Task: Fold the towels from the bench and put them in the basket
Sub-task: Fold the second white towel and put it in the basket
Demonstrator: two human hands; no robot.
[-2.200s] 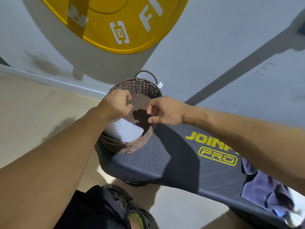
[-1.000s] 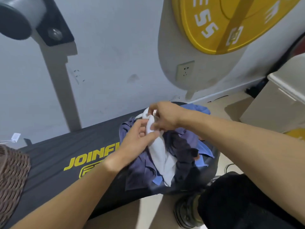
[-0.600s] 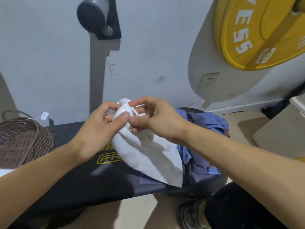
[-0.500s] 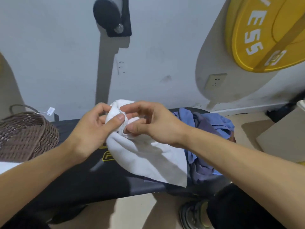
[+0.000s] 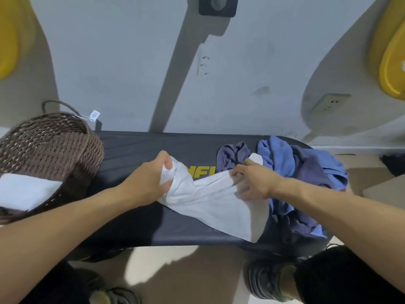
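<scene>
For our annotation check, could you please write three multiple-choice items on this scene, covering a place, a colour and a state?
1. Where does the basket stand?
A. on the bench's left end
B. on the floor
C. on the pile

2. What colour is the towel being held?
A. yellow
B. white
C. brown

3. How is that towel held?
A. by one hand
B. by no hand
C. by both hands

Answers: 1 A, it sits on the bench at the left; 2 B, its cloth is white; 3 C, the left hand and right hand each grip an end.
</scene>
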